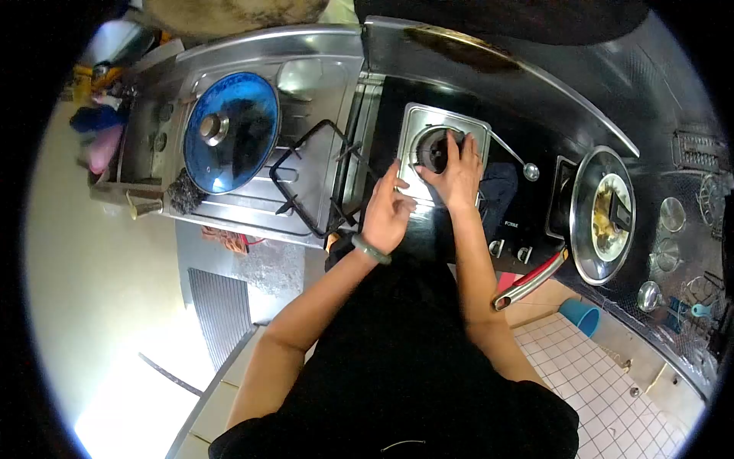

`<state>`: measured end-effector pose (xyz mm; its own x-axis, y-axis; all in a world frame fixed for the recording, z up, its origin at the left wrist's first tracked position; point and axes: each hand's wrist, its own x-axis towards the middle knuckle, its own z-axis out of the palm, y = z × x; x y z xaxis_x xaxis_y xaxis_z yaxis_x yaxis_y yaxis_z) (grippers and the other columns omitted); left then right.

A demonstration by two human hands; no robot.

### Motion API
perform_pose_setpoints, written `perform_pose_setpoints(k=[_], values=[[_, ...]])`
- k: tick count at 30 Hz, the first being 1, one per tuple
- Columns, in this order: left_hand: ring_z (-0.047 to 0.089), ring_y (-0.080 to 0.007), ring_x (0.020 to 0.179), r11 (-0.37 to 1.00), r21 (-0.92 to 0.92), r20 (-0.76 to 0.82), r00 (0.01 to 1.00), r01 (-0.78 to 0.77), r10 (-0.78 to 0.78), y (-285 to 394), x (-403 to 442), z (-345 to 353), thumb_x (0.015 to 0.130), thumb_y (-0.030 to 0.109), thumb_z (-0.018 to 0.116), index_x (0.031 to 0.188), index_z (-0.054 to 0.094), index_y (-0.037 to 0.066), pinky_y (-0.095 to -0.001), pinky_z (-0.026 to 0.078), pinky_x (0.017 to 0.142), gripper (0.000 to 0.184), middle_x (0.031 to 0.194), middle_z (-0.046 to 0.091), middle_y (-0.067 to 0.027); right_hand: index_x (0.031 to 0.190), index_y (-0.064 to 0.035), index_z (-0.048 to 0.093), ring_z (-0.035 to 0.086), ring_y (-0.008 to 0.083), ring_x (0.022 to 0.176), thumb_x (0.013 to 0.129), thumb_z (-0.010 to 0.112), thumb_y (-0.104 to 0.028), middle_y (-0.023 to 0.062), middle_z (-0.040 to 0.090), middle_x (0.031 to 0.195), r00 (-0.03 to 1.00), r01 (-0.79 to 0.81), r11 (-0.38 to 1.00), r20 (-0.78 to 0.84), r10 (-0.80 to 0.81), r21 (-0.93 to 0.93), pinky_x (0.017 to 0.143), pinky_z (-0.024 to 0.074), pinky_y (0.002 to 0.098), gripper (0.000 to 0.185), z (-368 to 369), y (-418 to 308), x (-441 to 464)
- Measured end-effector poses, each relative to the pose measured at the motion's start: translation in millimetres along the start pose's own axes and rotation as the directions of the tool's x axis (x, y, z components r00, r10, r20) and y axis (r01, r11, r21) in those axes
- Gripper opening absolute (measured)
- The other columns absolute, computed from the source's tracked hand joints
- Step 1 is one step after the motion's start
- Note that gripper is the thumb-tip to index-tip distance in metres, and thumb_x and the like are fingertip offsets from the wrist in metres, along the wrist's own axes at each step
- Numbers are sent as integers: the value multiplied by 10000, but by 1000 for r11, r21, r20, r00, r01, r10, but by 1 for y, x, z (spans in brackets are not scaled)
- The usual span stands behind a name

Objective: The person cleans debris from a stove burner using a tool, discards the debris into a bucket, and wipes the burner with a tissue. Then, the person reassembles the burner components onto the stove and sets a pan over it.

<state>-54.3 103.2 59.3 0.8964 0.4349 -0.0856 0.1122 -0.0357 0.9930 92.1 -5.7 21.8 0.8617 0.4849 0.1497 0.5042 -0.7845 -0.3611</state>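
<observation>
My right hand (456, 177) is at the gas burner head (434, 151), its thumb and fingers curved around the dark round part. That burner sits in a square steel drip tray (414, 122) on the black glass hob (394, 103). My left hand (388, 213), with a bangle at the wrist, is beside the tray's near left corner. Its fingers are apart and nothing shows in them. A dark cloth (500, 191) lies right of the burner. The black pot stand (280, 182) rests off the burner, on the steel counter to the left.
A blue pan with a glass lid (256, 126) sits on the steel drainboard beside a dark scrubber (185, 193). To the right, a lidded pan (582, 229) has its red-and-steel handle (531, 281) jutting over the front edge. A small ladle (531, 171) lies behind the cloth.
</observation>
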Motion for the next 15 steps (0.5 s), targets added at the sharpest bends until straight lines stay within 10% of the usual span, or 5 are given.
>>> perform_pose_setpoints(k=[5, 15], values=[[656, -194, 902, 976, 99, 35, 981, -194, 191, 12, -61, -75, 779, -219, 440, 1390, 418, 13, -287, 586, 786, 655, 1110, 538, -142, 1372, -109, 490, 419, 440, 1275, 605, 843, -456, 295, 402, 1408, 995, -95, 988, 15, 98, -125, 1046, 353, 499, 912, 3, -13, 9], [640, -184, 846, 979, 71, -370, 917, 190, -151, -64, -185, -214, 823, -180, 463, 1315, 480, -19, -287, 559, 748, 518, 1080, 531, -140, 1401, -114, 450, 401, 404, 1300, 602, 878, -370, 238, 419, 1409, 979, 14, 995, 202, 8, -103, 1069, 368, 455, 942, -7, 0, 21]])
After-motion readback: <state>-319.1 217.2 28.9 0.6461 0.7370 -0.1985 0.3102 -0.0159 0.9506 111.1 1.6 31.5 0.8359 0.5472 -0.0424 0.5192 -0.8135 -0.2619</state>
